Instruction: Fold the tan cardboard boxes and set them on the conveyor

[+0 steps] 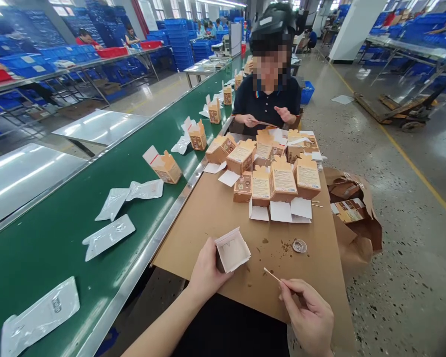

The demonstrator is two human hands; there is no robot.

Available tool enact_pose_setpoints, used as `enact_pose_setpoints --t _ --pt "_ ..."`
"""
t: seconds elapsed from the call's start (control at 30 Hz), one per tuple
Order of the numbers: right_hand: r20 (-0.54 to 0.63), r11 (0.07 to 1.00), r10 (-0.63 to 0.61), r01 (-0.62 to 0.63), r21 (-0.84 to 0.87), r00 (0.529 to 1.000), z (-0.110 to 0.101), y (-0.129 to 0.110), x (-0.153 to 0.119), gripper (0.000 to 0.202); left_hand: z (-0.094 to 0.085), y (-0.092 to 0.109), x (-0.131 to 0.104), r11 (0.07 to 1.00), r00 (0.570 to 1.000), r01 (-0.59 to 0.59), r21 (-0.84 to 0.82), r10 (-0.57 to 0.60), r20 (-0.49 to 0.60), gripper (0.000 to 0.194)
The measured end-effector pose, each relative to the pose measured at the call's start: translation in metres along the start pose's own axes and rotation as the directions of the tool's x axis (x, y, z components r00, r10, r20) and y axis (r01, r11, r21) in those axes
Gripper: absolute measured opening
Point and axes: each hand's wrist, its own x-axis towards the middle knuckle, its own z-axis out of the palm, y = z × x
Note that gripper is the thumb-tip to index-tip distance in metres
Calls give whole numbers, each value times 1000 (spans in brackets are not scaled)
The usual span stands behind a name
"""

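Note:
My left hand is wrapped round a small carton, whose pale inside faces up at me. Between the thumb and fingers of my right hand is a cotton swab, its tip pointing up and left toward the carton. Beyond that hand sits a small clear round cup on the brown cardboard tabletop. Dark specks and stains lie just left of the cup. Farther back stand several brown and orange printed cartons, some with white flaps folded out.
A green conveyor belt runs along the left, carrying silver pouches and open cartons. Opposite me sits a person holding a flat piece of card. A brown paper bag stands right of the table; a pallet jack is farther off.

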Motion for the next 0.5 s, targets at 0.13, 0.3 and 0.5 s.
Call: enact_pose_setpoints --t 0.13,0.3,0.5 --pt "-9 997 2 -3 -82 1000 -8 19 -6 28 -63 -19 5 982 969 165 97 -143 -203 60" --pt "-41 996 66 -69 -61 997 -8 28 -6 34 -159 -58 -11 864 737 502 32 -408 -539 86" --pt "-41 997 53 -55 -47 998 3 22 7 37 -195 -86 12 858 713 514 -16 -437 -548 87"
